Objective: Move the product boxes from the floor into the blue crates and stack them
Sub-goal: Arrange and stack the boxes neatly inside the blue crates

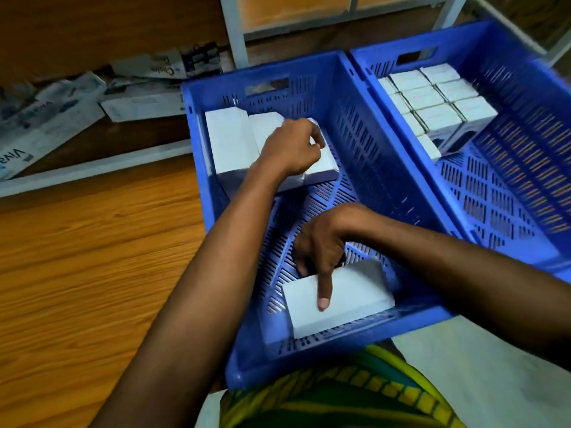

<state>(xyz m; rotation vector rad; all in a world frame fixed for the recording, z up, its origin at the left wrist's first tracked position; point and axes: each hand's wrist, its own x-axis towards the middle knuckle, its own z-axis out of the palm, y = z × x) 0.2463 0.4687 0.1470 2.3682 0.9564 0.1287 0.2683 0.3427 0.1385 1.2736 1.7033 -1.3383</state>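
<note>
The near box (355, 298) lies in the left crate (309, 359), close to the person's end. Its long side runs across the crate, from left to right. The right hand (321, 239) is on it. The pointing finger (324, 288) lies flat along the top, and the other fingers bend round the far edge, so this hand seems to be holding it.

The left hand (290, 146) reaches to the far end of the same crate. There its fingers curl over the far box (324, 163), the right-hand one in a row of white boxes (228, 140). Those boxes point the other way, with their long sides running away from the person.

So the near box is well apart from the row, with bare crate bottom between. I think it must slide away and turn to match the row. The right hand is the nearer one for that.

The right crate (509, 88) holds small packed boxes (432, 97).

The white boxes show no writing. The floor boxes (52, 125) on the floor (92, 257) say "Viva". Another starts with "Ch", but the rest is too blurry.
</note>
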